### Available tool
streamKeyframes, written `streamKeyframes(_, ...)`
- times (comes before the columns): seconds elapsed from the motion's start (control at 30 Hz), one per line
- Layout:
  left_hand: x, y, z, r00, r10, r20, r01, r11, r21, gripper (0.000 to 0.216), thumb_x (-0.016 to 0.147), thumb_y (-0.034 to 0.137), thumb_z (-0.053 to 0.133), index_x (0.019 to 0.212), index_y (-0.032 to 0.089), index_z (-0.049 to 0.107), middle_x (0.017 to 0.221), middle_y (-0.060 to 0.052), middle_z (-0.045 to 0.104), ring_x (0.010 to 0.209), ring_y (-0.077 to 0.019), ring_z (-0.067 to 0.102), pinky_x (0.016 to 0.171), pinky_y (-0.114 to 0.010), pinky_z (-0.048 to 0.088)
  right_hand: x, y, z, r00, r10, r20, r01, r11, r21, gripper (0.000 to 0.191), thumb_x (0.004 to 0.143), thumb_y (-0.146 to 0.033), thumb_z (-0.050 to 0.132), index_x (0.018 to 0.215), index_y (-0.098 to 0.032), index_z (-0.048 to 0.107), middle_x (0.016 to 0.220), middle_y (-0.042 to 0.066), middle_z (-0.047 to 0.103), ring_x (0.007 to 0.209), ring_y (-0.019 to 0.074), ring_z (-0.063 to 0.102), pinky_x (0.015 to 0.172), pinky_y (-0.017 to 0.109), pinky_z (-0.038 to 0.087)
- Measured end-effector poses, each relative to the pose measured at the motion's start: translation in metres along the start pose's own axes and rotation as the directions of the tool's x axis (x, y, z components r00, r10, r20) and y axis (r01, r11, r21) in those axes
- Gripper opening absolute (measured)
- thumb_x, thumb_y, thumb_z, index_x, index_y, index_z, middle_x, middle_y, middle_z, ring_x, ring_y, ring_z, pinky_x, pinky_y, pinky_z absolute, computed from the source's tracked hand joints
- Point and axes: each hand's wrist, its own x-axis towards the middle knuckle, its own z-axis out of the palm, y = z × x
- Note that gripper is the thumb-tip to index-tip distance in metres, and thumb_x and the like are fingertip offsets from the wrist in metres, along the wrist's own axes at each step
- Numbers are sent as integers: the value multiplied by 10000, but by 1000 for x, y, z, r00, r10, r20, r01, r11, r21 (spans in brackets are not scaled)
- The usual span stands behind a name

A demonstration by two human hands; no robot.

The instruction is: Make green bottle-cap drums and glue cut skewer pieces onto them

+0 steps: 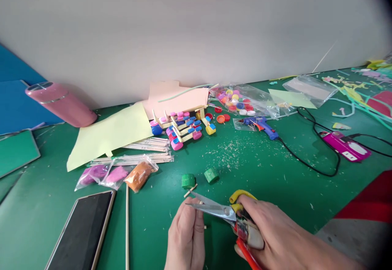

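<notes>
My left hand (pixel 185 235) is closed in a pinch, with the pale tip of a thin wooden stick (pixel 201 202) showing above its fingers. The rest of that stick is mostly hidden. My right hand (pixel 268 227) grips a pair of scissors (pixel 214 210) with yellow and red handles. Its blades are parted, close around the stick's tip and over my left fingertips. Just beyond lie a short cut stick piece (pixel 190 190) and two green bottle caps (pixel 188 181), set apart from each other.
Behind are small cap-and-stick assemblies (pixel 183 129), a bag of coloured caps (pixel 237 100) and a blue glue gun (pixel 260 126) with its cord. On the left lie a phone (pixel 81 229), a long stick (pixel 127 229), clay packets (pixel 139 176) and a pink bottle (pixel 63 103).
</notes>
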Motion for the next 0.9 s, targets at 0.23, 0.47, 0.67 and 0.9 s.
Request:
streamKeyframes(0.23, 2, -2, -3, 997, 73, 18, -75, 995, 71, 183, 810, 49, 421, 761, 209, 496, 679, 16, 550, 554, -108, 540, 534, -168, 448, -1, 3, 3, 1000, -28, 8, 27, 998, 62, 153, 752, -281, 476, 865, -195, 418, 743, 56, 588, 679, 218, 567, 567, 291, 384)
streamKeyframes(0.47, 2, -2, -2, 996, 89, 8, -89, 993, 76, 184, 798, 51, 432, 767, 213, 512, 650, 6, 553, 531, -129, 527, 517, -194, 452, 0, -1, 9, 999, -14, 42, 8, 989, 150, 149, 674, -156, 487, 779, -214, 399, 639, 6, 565, 521, 157, 502, 477, 247, 352)
streamKeyframes(0.67, 0, -2, -3, 1000, 0, -17, 0, 1000, 21, 129, 818, 119, 461, 806, 200, 562, 664, -1, 570, 530, -131, 513, 493, -198, 423, 2, -2, 10, 999, -23, -25, 27, 984, 178, 189, 654, -135, 495, 760, -225, 366, 664, 10, 573, 545, 163, 513, 496, 250, 352)
streamKeyframes(0.9, 4, 2, -9, 981, -164, 107, 183, 963, -199, 233, 851, 207, 465, 624, 188, 517, 572, 19, 509, 504, -112, 454, 467, -189, 377, 2, 1, 8, 997, -69, -47, 76, 983, 165, 80, 777, -217, 459, 803, -223, 384, 677, -3, 560, 554, 154, 488, 513, 254, 344)
